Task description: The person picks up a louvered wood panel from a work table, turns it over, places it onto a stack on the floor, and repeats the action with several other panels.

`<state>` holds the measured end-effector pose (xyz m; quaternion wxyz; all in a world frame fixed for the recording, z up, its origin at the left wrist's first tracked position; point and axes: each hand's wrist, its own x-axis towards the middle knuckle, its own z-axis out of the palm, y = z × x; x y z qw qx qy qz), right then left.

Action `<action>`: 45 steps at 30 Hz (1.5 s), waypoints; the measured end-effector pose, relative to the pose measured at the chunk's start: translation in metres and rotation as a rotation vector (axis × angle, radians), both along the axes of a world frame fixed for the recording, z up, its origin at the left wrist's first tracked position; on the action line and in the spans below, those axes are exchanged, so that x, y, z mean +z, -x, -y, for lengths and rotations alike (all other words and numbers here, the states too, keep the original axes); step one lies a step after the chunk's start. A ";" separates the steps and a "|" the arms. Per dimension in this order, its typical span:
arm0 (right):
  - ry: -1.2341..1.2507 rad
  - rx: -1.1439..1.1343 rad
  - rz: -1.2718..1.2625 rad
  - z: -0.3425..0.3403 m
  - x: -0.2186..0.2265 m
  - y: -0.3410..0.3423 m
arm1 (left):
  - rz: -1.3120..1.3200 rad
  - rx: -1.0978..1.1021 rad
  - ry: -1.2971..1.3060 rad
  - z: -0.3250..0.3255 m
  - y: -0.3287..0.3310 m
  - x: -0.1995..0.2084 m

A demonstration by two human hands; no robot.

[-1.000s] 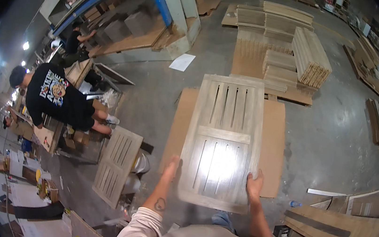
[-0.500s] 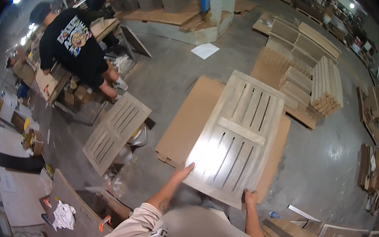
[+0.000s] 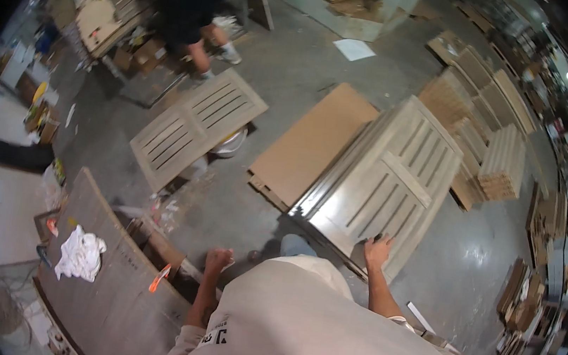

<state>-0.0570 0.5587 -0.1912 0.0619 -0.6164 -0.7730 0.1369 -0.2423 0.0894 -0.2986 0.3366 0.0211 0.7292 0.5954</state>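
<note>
A pale wooden slatted panel (image 3: 408, 178) tops a stack of similar panels, whose layered edges (image 3: 342, 165) show on its left side. My right hand (image 3: 378, 251) is on the near part of this top panel, beside a slot. Its fingers are bent together around a small dark spot; whether that is an object or the slot cannot be made out. My left hand (image 3: 218, 260) is off the panels, low over the floor near my body. Its fingers are curled closed, and whatever they may hold is hidden.
Flat cardboard (image 3: 313, 142) lies left of the stack. Another slatted panel (image 3: 198, 124) is propped over a bucket (image 3: 231, 144). A board (image 3: 123, 278) with a white cloth (image 3: 81, 253) stands near left. A co-worker (image 3: 195, 3) stands far left; bundled wooden slats (image 3: 503, 162) are right.
My left hand has let go of the panel and moved left toward my body. My right hand has shifted from the panel's near edge onto its face. The view has turned and tilted downward.
</note>
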 end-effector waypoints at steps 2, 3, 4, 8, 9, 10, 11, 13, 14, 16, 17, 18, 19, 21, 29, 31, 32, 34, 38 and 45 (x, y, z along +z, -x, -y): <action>-0.133 0.302 -0.086 0.024 -0.001 0.038 | 0.217 0.350 0.060 0.009 -0.016 0.042; -0.137 0.431 -0.137 0.040 0.003 0.063 | 0.212 0.350 0.166 0.022 -0.018 0.044; -0.119 0.482 -0.145 0.055 0.009 0.089 | 0.213 0.403 0.176 0.034 -0.021 0.045; 0.179 0.816 -0.392 0.111 0.014 0.188 | 0.242 0.435 0.328 0.044 -0.017 0.047; 0.290 0.811 -0.374 0.131 0.011 0.215 | 0.247 0.496 0.285 0.045 -0.018 0.044; 0.402 0.801 -0.348 0.152 0.008 0.243 | 0.253 0.557 0.245 0.045 -0.019 0.040; 0.614 0.754 -0.245 0.165 0.003 0.269 | 0.255 0.533 0.265 0.044 -0.015 0.049; 0.728 0.728 -0.203 0.187 -0.030 0.321 | 0.256 0.481 0.332 0.038 0.007 0.064; 0.829 0.682 -0.160 0.198 -0.052 0.348 | 0.257 0.406 0.391 0.038 0.020 0.065; 0.877 0.694 -0.085 0.231 -0.086 0.400 | 0.289 0.467 0.341 0.043 0.020 0.058; 0.896 0.682 -0.041 0.241 -0.108 0.429 | 0.386 0.611 0.236 0.042 0.029 0.066; 0.919 0.682 -0.022 0.251 -0.131 0.458 | 0.479 0.755 0.134 0.041 0.040 0.074; 0.770 0.741 0.060 0.259 -0.159 0.486 | 0.548 0.773 0.153 0.047 0.035 0.064; 0.871 0.645 0.070 0.277 -0.205 0.525 | 0.394 0.360 0.528 0.055 0.027 0.068; 1.364 -0.122 0.057 0.374 -0.324 0.665 | 0.998 1.233 0.288 0.042 -0.030 0.149; 1.366 -0.279 -0.019 0.374 -0.348 0.673 | 0.660 0.692 0.518 0.032 -0.018 0.166; 1.364 -0.432 -0.102 0.378 -0.354 0.672 | 0.674 0.705 0.531 0.033 -0.006 0.174; 1.366 -0.401 -0.077 0.377 -0.360 0.663 | 0.634 0.543 0.511 0.034 0.015 0.184; 1.479 -0.190 -0.212 0.357 -0.358 0.636 | 0.826 1.216 0.302 0.014 0.030 0.177; 1.635 -0.199 -0.530 0.325 -0.256 0.630 | 0.516 1.160 0.074 0.019 -0.005 0.134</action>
